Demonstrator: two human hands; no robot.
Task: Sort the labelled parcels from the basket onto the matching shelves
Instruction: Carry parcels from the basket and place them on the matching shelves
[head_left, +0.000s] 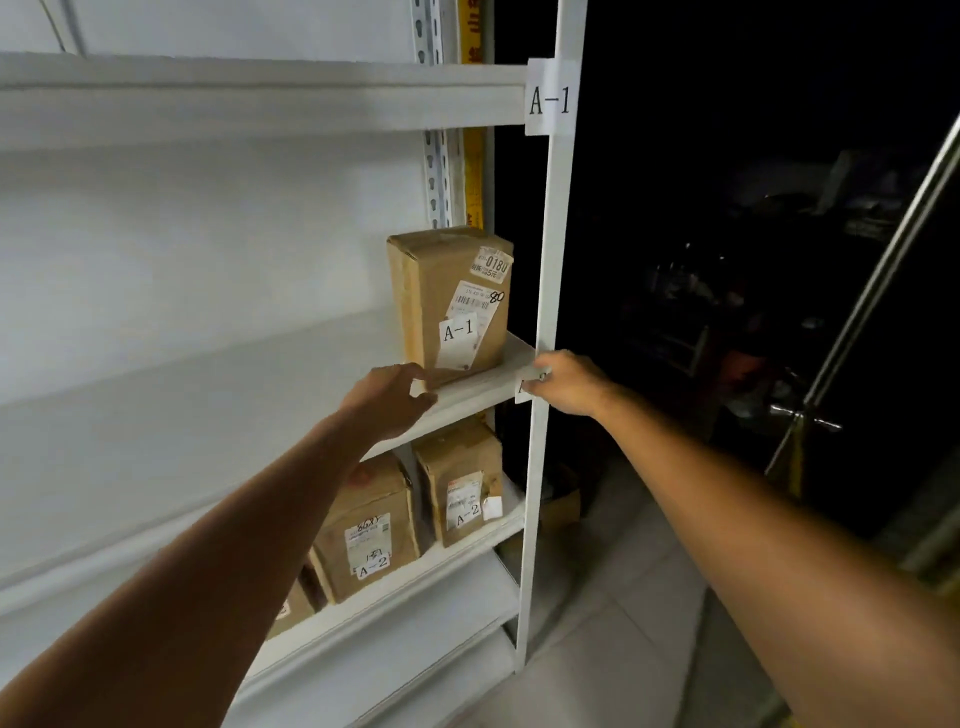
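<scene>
A brown cardboard parcel labelled A-1 (451, 301) stands upright at the right end of a white shelf (483, 392). The shelf post carries an A-1 tag (550, 98) higher up. My left hand (387, 402) hovers at the shelf's front edge, just below and left of the parcel, with relaxed fingers holding nothing. My right hand (569, 382) is at the shelf's right front corner beside the post, its loosely curled fingertips touching a small paper tag there. Neither hand touches the parcel. The basket is out of view.
On the shelf below stand two parcels labelled A-2 (371, 525) (462, 486), with another box (293, 610) partly hidden lower down. The white upright post (540, 364) bounds the shelves on the right. Beyond it lie a dark room, a metal rail (878, 291) and tiled floor (613, 613).
</scene>
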